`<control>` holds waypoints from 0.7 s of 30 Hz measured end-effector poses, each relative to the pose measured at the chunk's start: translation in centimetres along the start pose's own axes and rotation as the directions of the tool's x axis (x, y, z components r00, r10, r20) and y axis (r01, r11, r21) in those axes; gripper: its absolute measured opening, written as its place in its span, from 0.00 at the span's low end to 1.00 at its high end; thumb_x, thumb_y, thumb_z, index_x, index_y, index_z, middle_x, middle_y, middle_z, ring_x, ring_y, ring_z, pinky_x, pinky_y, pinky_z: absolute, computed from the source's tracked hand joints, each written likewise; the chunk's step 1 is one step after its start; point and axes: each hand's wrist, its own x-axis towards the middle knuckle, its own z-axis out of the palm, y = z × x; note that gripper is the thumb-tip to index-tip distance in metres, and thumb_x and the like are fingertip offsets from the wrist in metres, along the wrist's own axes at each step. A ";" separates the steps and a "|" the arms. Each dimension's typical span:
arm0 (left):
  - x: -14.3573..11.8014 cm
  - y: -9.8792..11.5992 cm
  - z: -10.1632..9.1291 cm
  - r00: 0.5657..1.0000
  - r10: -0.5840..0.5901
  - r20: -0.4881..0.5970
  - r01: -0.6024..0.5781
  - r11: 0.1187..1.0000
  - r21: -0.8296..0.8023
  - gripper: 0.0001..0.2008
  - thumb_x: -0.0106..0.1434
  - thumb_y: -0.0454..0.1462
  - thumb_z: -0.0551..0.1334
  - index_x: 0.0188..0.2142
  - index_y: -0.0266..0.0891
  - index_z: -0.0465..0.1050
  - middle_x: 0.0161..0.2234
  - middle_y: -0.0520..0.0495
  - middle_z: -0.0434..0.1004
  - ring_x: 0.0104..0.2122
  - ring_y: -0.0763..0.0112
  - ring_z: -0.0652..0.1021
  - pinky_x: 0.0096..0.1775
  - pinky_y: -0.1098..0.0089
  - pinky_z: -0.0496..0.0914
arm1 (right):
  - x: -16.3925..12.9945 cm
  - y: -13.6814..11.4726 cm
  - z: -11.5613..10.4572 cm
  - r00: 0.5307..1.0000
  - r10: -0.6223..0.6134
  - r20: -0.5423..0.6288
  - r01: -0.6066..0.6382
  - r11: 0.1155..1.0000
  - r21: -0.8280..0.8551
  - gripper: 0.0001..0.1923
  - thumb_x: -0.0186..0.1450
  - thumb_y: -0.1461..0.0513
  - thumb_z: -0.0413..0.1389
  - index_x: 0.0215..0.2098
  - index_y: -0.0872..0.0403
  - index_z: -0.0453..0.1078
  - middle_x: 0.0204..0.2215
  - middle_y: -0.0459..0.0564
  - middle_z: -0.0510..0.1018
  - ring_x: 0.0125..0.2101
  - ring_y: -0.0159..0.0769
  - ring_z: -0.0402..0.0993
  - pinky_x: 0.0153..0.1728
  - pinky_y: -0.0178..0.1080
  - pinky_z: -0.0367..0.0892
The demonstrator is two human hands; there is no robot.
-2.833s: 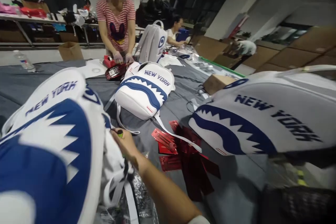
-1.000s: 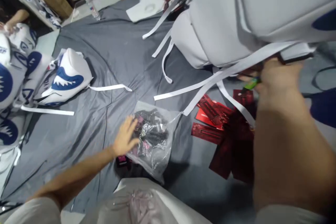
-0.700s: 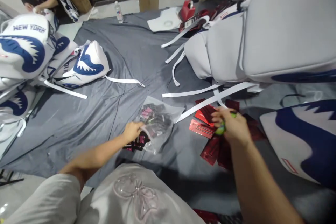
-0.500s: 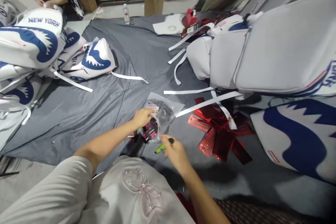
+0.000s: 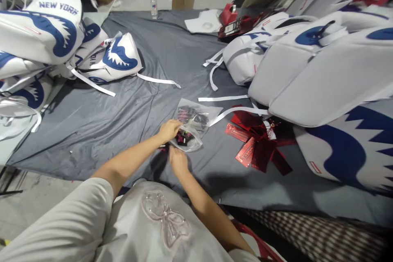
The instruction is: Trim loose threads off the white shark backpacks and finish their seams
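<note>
A clear plastic bag (image 5: 211, 110) lies on the dark cloth in front of me, its mouth towards my body. Small black and pink pieces (image 5: 184, 137) show inside it. My left hand (image 5: 170, 130) pinches the bag's left edge at the mouth. Just below the opening, my right hand (image 5: 179, 160) is closed, close to the bag's lower rim. Whatever its fingers hold is hidden. One more black and pink piece (image 5: 163, 147) lies on the cloth, partly under my left wrist.
Red shiny tags (image 5: 245, 153) are piled to the right, by white backpacks (image 5: 294, 69) with straps trailing. More backpacks (image 5: 119, 57) are heaped at left. A bottle (image 5: 154, 6) stands at the table's far edge (image 5: 166, 14). Two people are beyond the table.
My right hand has moved left, to below the bag's mouth. The green and black pen-like tool it held is no longer visible. My left hand stays on the bag; the camera view has shifted.
</note>
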 end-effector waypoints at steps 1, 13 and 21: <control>-0.1 -0.2 -0.1 1.000 0.001 0.012 -0.001 1.000 -0.006 0.18 0.67 0.31 0.56 0.53 0.42 0.77 0.54 0.46 0.79 0.55 0.62 0.75 0.58 0.62 0.69 | 0.1 -0.7 1.0 0.998 -0.037 0.048 0.038 0.999 -0.009 0.15 0.72 0.65 0.50 0.55 0.55 0.70 0.50 0.55 0.76 0.51 0.42 0.71 0.53 0.48 0.67; -2.1 -2.8 -1.4 0.991 -0.075 0.107 0.074 0.997 0.012 0.18 0.69 0.35 0.55 0.54 0.45 0.77 0.53 0.46 0.80 0.54 0.62 0.77 0.56 0.65 0.71 | 5.0 -3.5 5.8 0.957 0.247 0.151 -0.248 0.969 -0.009 0.18 0.70 0.57 0.58 0.55 0.56 0.69 0.55 0.56 0.72 0.54 0.45 0.71 0.55 0.54 0.68; -3.0 -3.5 -0.4 0.994 -0.054 0.095 0.058 0.997 -0.042 0.17 0.69 0.36 0.55 0.54 0.47 0.76 0.52 0.48 0.80 0.54 0.62 0.77 0.56 0.64 0.70 | -1.3 0.0 4.7 0.875 0.263 0.407 -0.428 0.812 0.397 0.13 0.71 0.57 0.57 0.49 0.58 0.70 0.37 0.47 0.77 0.30 0.29 0.75 0.30 0.35 0.74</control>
